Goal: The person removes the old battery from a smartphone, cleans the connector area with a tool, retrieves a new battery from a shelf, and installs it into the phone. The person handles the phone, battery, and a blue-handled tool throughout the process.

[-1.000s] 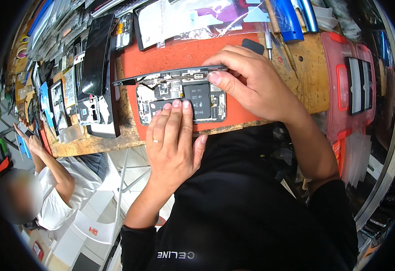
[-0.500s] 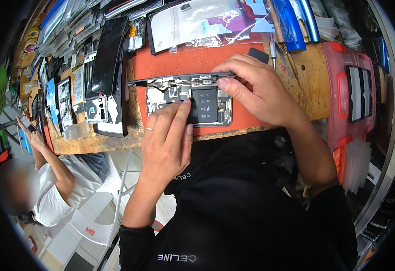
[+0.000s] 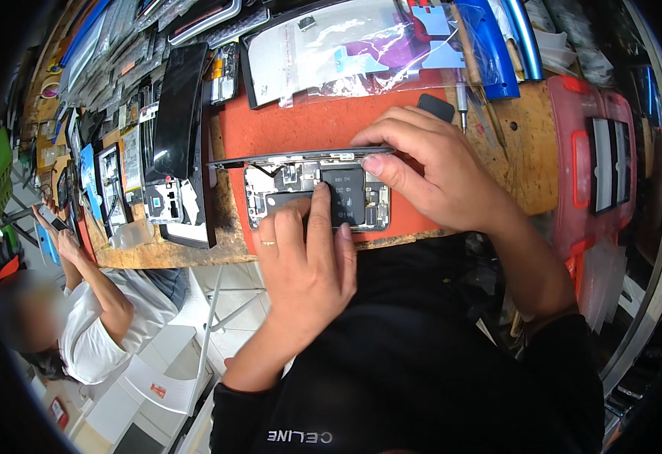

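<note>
An opened smartphone [image 3: 378, 198] lies on the orange-red mat [image 3: 278, 121], its inner parts and black battery [image 3: 346, 198] facing up. Its screen panel [image 3: 293, 158] stands tilted up along the far long side and shows nearly edge-on. My right hand [image 3: 440, 170] pinches the right end of this panel between thumb and fingers. My left hand [image 3: 308, 261] is open, holding nothing. Its index fingertip rests inside the phone at the battery's left edge, and the bent other fingers lie over the near left part, hiding some of it.
Beyond the mat lies a clear plastic bag [image 3: 331, 57]. A black panel [image 3: 182, 110] and phone parts are piled at left. Screwdrivers [image 3: 462, 98] and a blue tube [image 3: 493, 49] are at far right, with a red translucent case [image 3: 576, 166] nearby. A co-worker [image 3: 100, 325] sits at left.
My left index finger has straightened and shifted right along the battery edge; the hand has turned. The view has shifted, so phone and hands appear lower. My right hand still holds the panel.
</note>
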